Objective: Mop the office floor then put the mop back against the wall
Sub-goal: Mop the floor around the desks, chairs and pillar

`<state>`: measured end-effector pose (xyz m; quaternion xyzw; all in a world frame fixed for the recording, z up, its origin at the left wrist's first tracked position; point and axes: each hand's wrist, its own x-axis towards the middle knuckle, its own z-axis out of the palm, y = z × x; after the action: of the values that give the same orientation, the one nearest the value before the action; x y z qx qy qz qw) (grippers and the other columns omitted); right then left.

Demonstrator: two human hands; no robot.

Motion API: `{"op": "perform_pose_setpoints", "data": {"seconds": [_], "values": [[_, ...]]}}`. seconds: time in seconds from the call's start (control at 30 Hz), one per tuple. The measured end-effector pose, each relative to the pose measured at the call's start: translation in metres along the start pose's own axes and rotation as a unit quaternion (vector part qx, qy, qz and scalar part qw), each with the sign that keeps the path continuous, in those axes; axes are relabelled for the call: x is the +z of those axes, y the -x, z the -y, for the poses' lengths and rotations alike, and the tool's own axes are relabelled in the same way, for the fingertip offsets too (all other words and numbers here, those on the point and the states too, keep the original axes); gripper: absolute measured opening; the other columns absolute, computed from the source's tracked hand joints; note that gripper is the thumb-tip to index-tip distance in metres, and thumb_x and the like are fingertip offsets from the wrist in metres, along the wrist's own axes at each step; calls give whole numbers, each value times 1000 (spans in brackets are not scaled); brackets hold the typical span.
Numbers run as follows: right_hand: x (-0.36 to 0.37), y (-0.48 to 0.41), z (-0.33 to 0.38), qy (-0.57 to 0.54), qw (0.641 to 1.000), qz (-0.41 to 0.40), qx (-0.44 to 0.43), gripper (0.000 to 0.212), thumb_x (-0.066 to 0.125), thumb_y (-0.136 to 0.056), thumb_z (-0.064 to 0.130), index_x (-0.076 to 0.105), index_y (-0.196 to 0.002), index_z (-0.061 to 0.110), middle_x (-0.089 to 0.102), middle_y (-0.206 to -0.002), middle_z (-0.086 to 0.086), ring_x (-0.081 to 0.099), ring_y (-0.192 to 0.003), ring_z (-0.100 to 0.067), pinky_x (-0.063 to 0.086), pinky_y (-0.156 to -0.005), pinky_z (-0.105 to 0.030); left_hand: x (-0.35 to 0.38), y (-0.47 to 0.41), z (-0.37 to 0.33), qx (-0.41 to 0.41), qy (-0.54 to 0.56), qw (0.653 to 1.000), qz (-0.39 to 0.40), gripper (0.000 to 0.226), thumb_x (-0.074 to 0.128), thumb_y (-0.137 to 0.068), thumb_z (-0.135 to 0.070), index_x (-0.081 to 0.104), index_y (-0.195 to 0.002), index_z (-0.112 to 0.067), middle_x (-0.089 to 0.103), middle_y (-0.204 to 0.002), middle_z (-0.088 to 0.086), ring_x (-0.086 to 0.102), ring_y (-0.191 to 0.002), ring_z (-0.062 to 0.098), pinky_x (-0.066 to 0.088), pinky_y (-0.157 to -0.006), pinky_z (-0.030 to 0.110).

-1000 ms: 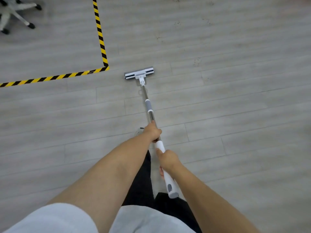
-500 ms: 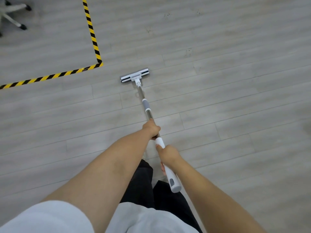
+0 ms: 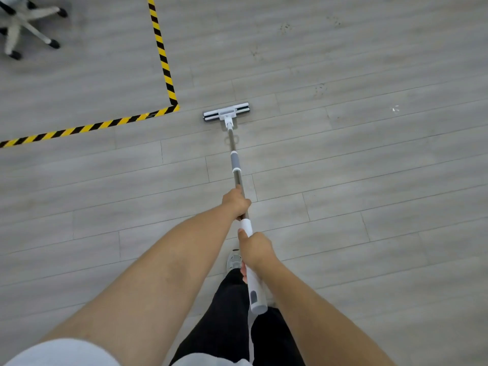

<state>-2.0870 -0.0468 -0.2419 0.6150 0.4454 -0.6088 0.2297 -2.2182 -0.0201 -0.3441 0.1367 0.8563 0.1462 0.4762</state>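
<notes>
Gripping the mop (image 3: 235,165) with both hands, a person stands on a grey plank floor (image 3: 369,180). The left hand (image 3: 235,203) is curled round the bare metal pole, fingers wrapped fully about it, just past the white grip (image 3: 254,283) on the side toward the mop head. The right hand (image 3: 255,249) is closed round that white grip, thumb lying along its top, and the end of the grip sticks out behind the hand. The two hands are near one another but apart.

The pole slopes away from the person to the mop head (image 3: 226,112), which lies flat on the floor just beside the corner of the yellow-and-black tape (image 3: 163,59), outside the taped area and not touching it. A grey collar (image 3: 234,161) sits on the pole between the mop head and the left hand. Inside the taped area, well apart from the tape's corner, stands a wheeled chair base (image 3: 23,25). On the mop's side of the tape, a grey shoe (image 3: 233,261) and black trousers (image 3: 227,313) show beneath the right hand.
</notes>
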Motion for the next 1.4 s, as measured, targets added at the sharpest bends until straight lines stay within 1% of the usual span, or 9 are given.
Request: {"op": "perform_pose_setpoints", "data": {"seconds": [0.07,0.2,0.37,0.83,0.97,1.03,1.17,1.33,1.4], "values": [[7,-7,24,3,1000,1,3,42,42,-104,51,51,-109,9,61,-82,-14,57,-47,-24,48,-38,-27,-18,-17,-5,-1,3,1000,1,59,53,-95,-15,36,-151,-17,61,-118,16,68,-94,36,62,-68,43],[19,-18,69,6,1000,-4,12,42,41,-104,49,51,-110,9,59,-80,-11,55,-45,-21,47,-37,-26,-53,-50,-13,4,7,1000,12,59,53,-95,-16,36,-151,-19,60,-115,14,66,-85,33,60,-56,37],[30,-26,114,-2,1000,-5,8,37,41,-104,47,51,-104,12,59,-78,-11,55,-43,-21,49,-39,-27,-89,-81,-23,11,6,1000,20,63,55,-93,-18,33,-153,-18,63,-116,15,69,-91,36,63,-72,45],[-14,-64,266,42,998,-38,-15,43,41,-104,48,52,-114,7,60,-71,-10,53,-42,-19,44,-38,-22,-172,-170,-128,4,50,999,18,58,54,-95,-16,36,-150,-17,61,-123,15,69,-91,35,63,-72,43],[-25,-87,331,43,998,-33,-21,46,41,-105,47,53,-117,5,63,-76,-12,55,-43,-21,48,-41,-25,-208,-213,-166,1,48,999,13,60,55,-95,-16,35,-152,-17,60,-126,15,69,-94,36,63,-74,46],[-32,-98,369,34,999,-25,-18,45,42,-104,47,53,-118,6,63,-77,-12,57,-46,-22,51,-45,-29,-232,-237,-189,-4,44,999,5,60,56,-95,-17,36,-152,-19,60,-122,14,68,-90,34,63,-67,42],[-50,-112,449,11,1000,-4,-19,41,43,-105,45,53,-115,7,60,-73,-11,55,-47,-22,53,-49,-31,-281,-283,-238,-5,21,1000,6,50,59,-92,-17,45,-140,-14,62,-116,15,69,-86,34,64,-66,45],[-62,-128,544,38,998,-6,-45,37,41,-106,42,51,-95,8,60,-71,-11,55,-40,-20,48,-41,-26,-343,-334,-288,4,25,1000,-3,41,61,-90,-20,52,-129,-11,64,-113,16,70,-88,33,63,-64,41],[-61,-134,578,36,999,-3,-34,36,42,-106,42,50,-96,9,60,-71,-10,55,-41,-20,48,-40,-26,-366,-351,-301,-4,34,999,0,38,61,-90,-19,53,-126,-10,64,-113,16,69,-86,32,60,-59,37]]}}
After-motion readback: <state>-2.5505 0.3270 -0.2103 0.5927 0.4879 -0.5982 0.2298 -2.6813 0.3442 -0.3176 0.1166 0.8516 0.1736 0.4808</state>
